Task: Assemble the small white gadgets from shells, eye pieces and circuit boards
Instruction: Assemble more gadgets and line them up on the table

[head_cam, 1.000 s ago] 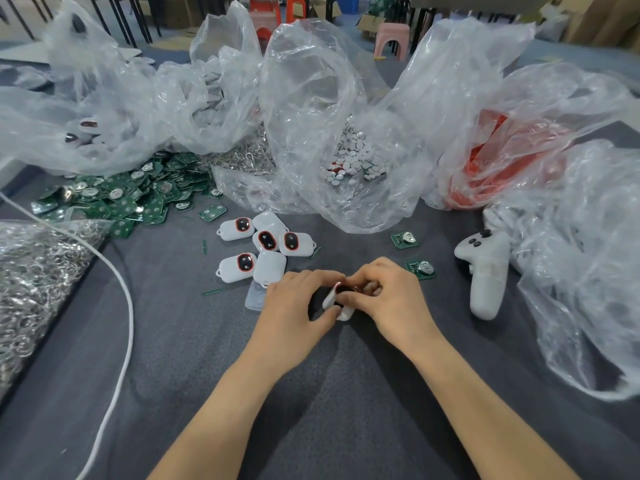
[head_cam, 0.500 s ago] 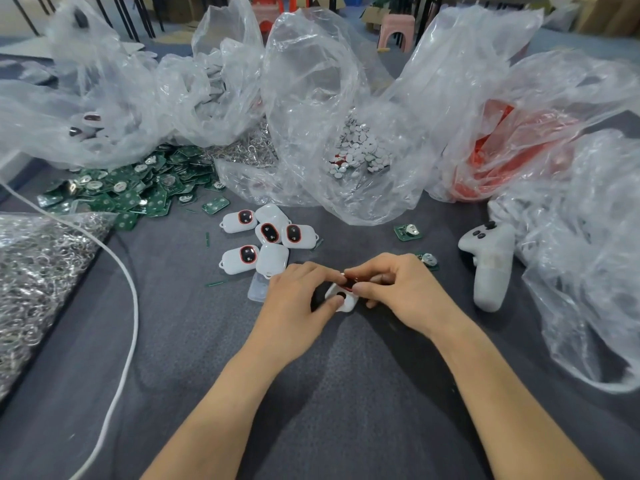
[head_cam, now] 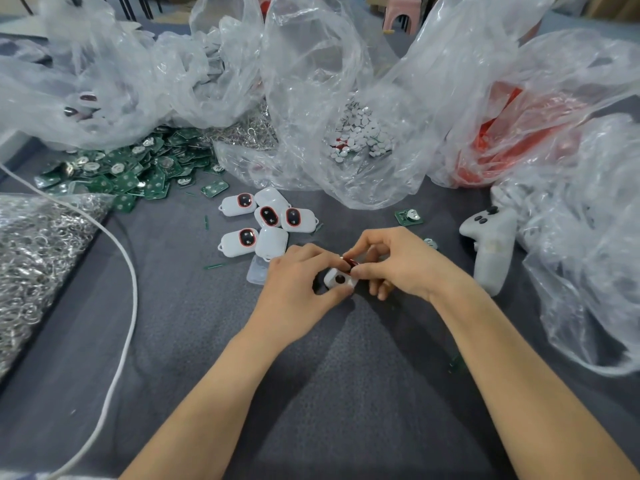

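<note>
1. The left hand (head_cam: pixel 298 289) has its grip curled round a small white shell (head_cam: pixel 341 279), dark round hole up. The right hand (head_cam: pixel 405 268) pinches a red-rimmed eye piece (head_cam: pixel 351 262) at the shell's far edge, mid-counter (head_cam: pixel 346 375).
2. A cluster of white gadgets (head_cam: pixel 266 220) lies just beyond the left hand.
3. A heap of green circuit boards (head_cam: pixel 138 171) sits far left and a white controller (head_cam: pixel 491 244) right. Crumpled clear bags (head_cam: pixel 311 81) crowd the far side, and a white cable (head_cam: pixel 128 271) crosses the near left.
</note>
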Tool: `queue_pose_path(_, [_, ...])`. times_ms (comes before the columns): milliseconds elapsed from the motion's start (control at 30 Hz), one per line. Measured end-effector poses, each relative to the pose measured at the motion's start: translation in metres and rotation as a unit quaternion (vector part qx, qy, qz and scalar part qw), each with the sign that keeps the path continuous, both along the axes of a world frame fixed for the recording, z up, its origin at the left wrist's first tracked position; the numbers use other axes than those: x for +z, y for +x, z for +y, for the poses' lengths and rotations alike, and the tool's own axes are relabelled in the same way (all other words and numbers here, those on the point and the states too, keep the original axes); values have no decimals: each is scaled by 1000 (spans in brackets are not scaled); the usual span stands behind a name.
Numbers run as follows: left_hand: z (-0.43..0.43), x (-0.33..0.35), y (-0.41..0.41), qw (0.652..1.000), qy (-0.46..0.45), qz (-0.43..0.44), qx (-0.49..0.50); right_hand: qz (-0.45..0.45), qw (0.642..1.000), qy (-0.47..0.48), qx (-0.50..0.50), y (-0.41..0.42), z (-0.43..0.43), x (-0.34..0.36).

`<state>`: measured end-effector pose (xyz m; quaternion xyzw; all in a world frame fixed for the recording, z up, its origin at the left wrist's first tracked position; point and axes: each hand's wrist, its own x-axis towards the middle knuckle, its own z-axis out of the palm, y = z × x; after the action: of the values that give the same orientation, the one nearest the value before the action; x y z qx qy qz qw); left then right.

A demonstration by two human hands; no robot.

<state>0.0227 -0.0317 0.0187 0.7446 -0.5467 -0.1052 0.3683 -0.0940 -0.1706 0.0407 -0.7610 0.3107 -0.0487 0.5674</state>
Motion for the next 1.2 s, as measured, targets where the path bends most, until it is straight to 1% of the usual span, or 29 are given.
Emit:
queue_pose_path(167, [0, 0, -2, 1000, 2, -16, 0, 36, 998, 42, 28, 1, -7, 8])
queue_pose_path(300, [1, -2, -5, 999, -1, -42, 14, 43, 995, 85, 33, 0, -11, 11])
queue_pose_path(400, [2, -2, -6, 999, -3, -45, 19, 39, 992, 115, 34, 1, -12, 12])
queue_pose_path(700, [0, -4, -6, 1000, -11, -25, 8, 45, 993, 103, 44, 1, -12, 12])
queue_pose_path(900, [1, -3, -8, 1000, -14, -7, 5, 127, 983, 111, 71, 15, -20, 21])
queue_pose_path(1067, [1, -4, -9, 1000, -20, -12, 9, 176, 976, 92, 87, 23, -22, 23])
queue_pose_path(1133, [1, -5, -11, 999, -27, -27, 7, 202, 972, 78, 94, 28, -23, 25])
queue_pose_path(1200, [2, -5, -14, 997, -35, -62, 4, 229, 966, 59, 104, 35, -24, 29])
